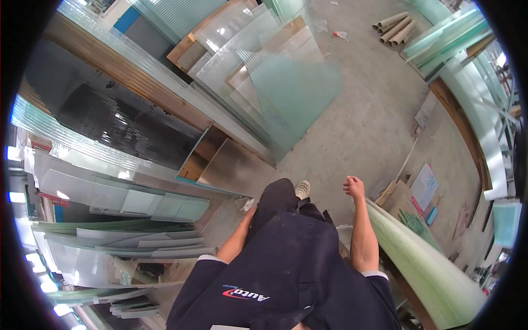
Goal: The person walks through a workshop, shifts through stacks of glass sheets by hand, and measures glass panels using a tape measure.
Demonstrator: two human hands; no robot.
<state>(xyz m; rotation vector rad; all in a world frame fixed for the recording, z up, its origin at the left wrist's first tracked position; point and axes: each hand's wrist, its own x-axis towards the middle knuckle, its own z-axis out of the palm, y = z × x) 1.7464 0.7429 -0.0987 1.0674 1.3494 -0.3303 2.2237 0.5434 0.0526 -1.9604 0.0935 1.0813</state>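
My right hand is held out over the concrete floor, its fingers curled, and whether anything is in them is too small to tell. My left hand hangs beside my dark trouser leg, its fingers mostly hidden, with a small whitish thing close by. One light shoe shows below me. Greenish glass sheets stand to the right of my right arm. A patterned glass sheet leans ahead of me.
Racks of upright glass sheets line the left side. Cardboard tubes lie on the floor ahead at the right. More glass stands at the upper right. Board pieces and a white panel are at the right.
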